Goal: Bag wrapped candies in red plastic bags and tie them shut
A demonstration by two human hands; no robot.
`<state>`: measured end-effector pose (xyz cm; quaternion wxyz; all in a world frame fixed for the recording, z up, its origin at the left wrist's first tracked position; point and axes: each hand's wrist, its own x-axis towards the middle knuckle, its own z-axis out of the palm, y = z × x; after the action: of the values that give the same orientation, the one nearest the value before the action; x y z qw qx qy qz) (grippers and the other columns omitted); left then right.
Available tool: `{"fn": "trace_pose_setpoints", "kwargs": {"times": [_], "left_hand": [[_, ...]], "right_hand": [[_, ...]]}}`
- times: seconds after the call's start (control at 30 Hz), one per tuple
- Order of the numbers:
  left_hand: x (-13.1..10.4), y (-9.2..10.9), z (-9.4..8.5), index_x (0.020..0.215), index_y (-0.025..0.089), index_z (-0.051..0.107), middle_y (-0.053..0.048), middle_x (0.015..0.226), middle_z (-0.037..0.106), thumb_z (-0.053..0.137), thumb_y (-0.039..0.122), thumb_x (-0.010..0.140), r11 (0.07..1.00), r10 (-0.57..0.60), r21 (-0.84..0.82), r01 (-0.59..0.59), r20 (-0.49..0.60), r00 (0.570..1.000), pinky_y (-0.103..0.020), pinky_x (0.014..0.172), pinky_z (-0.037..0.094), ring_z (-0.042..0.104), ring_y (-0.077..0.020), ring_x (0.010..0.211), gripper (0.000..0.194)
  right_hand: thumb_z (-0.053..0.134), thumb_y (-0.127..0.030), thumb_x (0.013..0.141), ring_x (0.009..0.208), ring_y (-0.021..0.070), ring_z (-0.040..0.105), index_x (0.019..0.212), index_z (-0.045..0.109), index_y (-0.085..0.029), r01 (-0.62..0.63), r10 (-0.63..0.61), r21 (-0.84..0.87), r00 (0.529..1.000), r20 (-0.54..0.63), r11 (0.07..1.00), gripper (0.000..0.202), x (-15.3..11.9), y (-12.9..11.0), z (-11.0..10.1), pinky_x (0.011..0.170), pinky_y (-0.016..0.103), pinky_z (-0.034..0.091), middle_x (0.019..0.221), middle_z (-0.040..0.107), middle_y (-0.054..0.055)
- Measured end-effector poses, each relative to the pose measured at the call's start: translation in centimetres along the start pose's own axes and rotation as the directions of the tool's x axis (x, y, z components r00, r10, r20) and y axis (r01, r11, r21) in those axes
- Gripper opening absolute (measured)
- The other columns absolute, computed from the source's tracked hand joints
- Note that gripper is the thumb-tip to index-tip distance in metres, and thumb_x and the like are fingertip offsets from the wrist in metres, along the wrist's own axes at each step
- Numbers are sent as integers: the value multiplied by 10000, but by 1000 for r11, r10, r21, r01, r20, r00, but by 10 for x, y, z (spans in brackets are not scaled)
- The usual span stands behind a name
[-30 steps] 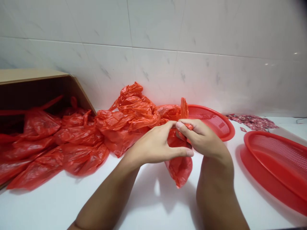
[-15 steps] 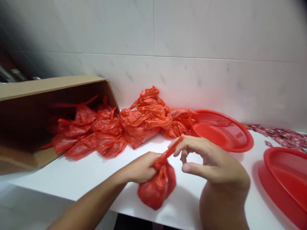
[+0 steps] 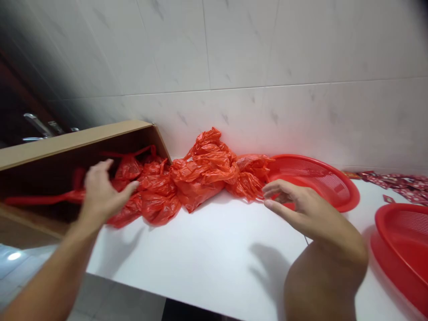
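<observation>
My left hand [image 3: 103, 191] is at the mouth of the cardboard box [image 3: 76, 139], fingers apart and holding nothing. Behind and beside it lie several tied red plastic bags [image 3: 158, 196], some inside the box and some spilling onto the white table [image 3: 207, 254]. My right hand [image 3: 297, 205] hovers over the table, thumb and fingers apart with nothing between them, in front of a red plastic basket [image 3: 334, 189]. A heap of crumpled red bags [image 3: 207, 165] sits against the wall between the box and that basket.
A second red basket [image 3: 401, 249] stands at the right. Behind it, small red patterned packets [image 3: 404, 187] lie scattered along the wall. The tiled wall [image 3: 240, 53] closes off the back, and the table's front edge runs across the bottom. Metal fittings [image 3: 38, 125] show at the far left.
My left hand has let go of the tied red bag and moved left to the box. The bag is no longer over the table's middle. My right hand has opened wider; the view has shifted slightly.
</observation>
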<state>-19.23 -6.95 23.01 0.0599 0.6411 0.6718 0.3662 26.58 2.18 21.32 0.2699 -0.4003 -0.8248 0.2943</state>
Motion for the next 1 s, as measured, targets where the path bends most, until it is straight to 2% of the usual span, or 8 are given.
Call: {"fn": "trace_pose_setpoints", "kwargs": {"times": [0.13, 0.27, 0.4, 0.53, 0.67, 0.77, 0.87, 1.0], "left_hand": [[-20, -5, 106, 1407, 229, 549, -164, 1538, 550, 705, 401, 903, 981, 117, 171, -93, -137, 984, -655, 1272, 308, 370, -442, 1548, 554], [-62, -9, 218, 1529, 231, 493, -149, 1661, 446, 590, 270, 980, 915, 344, 163, -370, 168, 924, -619, 1284, 332, 330, -369, 1593, 558], [-73, -3, 282, 1544, 200, 521, -162, 1685, 416, 523, 284, 1026, 868, 346, 178, -463, 452, 822, -613, 1271, 357, 372, -364, 1575, 525], [-58, 7, 297, 1567, 199, 510, -177, 1693, 396, 519, 352, 1034, 879, 263, 235, -416, 488, 832, -634, 1283, 307, 333, -398, 1587, 555], [-54, 11, 297, 1572, 204, 508, -176, 1677, 424, 521, 363, 1028, 885, 261, 222, -410, 494, 830, -632, 1282, 295, 337, -404, 1583, 567], [-57, 12, 299, 1566, 182, 515, -188, 1675, 424, 517, 355, 1021, 892, 268, 202, -405, 486, 832, -646, 1287, 262, 314, -415, 1591, 571], [-57, 9, 300, 1550, 159, 526, -198, 1671, 426, 518, 362, 1017, 912, 270, 150, -382, 483, 833, -652, 1296, 238, 303, -420, 1595, 570], [-57, -1, 301, 1587, 147, 441, -210, 1639, 457, 589, 366, 978, 954, 275, -12, -300, 437, 857, -653, 1301, 248, 344, -412, 1576, 664]], "right_hand": [[604, -548, 991, 1035, 279, 740, 1151, 706, -272, -50, 48, -22, 997, -66, 999, 334, -8, 10, -9, 823, 398, 592, 1145, 778, 89], [625, -522, 980, 998, 259, 741, 1141, 713, -277, -137, 133, -23, 983, -126, 990, 306, -5, 33, -8, 823, 368, 566, 1106, 786, 65], [669, -399, 952, 900, 248, 733, 1072, 737, -245, -251, 247, -22, 962, -117, 968, 206, 32, 68, 44, 775, 330, 512, 999, 793, 65], [677, -238, 912, 941, 287, 722, 1306, 644, -160, -391, 377, 31, 860, -343, 920, 403, 76, 105, 129, 796, 342, 478, 1032, 776, 145], [585, -261, 943, 816, 246, 663, 1039, 670, -173, -423, 411, 107, 737, -536, 900, 156, 94, 138, 179, 758, 327, 445, 879, 729, 107], [590, -405, 942, 637, 178, 524, 747, 539, -225, -337, 364, 169, 684, -632, 926, 270, 89, 156, 184, 667, 292, 399, 646, 568, -9], [529, -534, 967, 591, 142, 418, 670, 386, -252, -216, 307, 220, 608, -732, 951, 434, 77, 161, 178, 620, 275, 366, 592, 424, -57], [477, -570, 1011, 627, 138, 459, 709, 386, -249, -42, 228, 243, 533, -815, 969, 450, 66, 141, 161, 632, 280, 419, 682, 479, -36]]}}
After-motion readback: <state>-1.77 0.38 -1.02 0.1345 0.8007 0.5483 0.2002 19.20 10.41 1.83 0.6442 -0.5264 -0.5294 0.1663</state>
